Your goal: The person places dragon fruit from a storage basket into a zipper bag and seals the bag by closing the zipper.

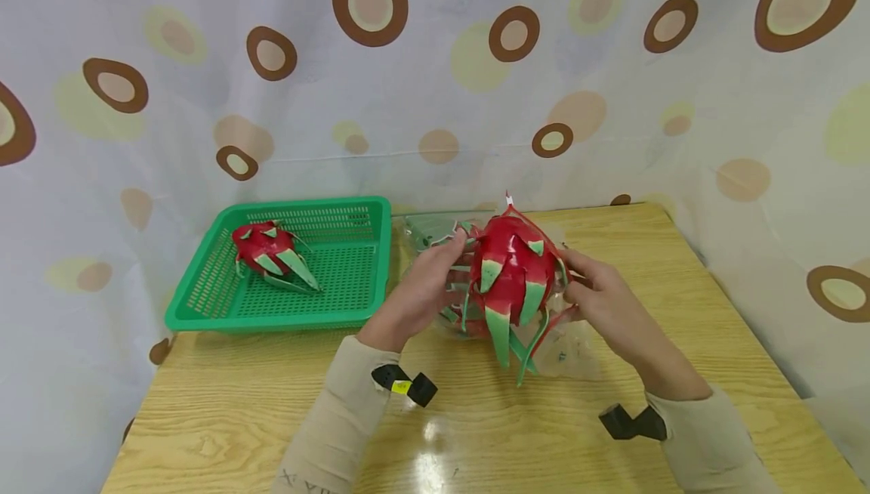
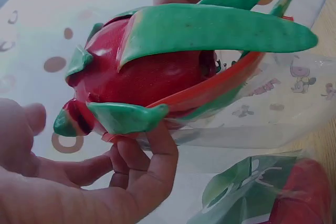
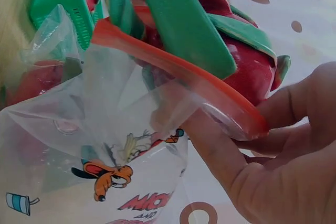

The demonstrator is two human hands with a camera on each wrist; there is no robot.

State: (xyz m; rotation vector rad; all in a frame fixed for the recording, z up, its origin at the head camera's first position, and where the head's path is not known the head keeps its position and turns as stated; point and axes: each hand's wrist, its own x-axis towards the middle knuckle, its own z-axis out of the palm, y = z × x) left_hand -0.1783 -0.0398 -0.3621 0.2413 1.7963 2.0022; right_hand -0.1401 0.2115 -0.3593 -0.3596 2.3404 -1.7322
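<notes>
A red dragon fruit (image 1: pixel 506 252) with green-tipped scales sits in the mouth of a clear plastic zip bag (image 3: pixel 42 156) with cartoon prints, raised over the table between both hands. The bag's red zip edge (image 3: pixel 184 72) runs around the fruit's side. My left hand (image 1: pixel 421 282) curls its fingers at the bag's edge under the fruit, its thumb standing apart in the left wrist view. On the other side, my right hand (image 1: pixel 605 297) grips the red edge with fingers and thumb. The fruit hides part of the fingers in the head view.
A green plastic basket (image 1: pixel 279 320) stands at the left with another dragon fruit (image 1: pixel 261 245) in it. Beside the basket, a clear bag with red and green contents (image 2: pixel 299 198) lies on the wooden table (image 1: pixel 251 388). A patterned curtain (image 1: pixel 435 101) hangs behind.
</notes>
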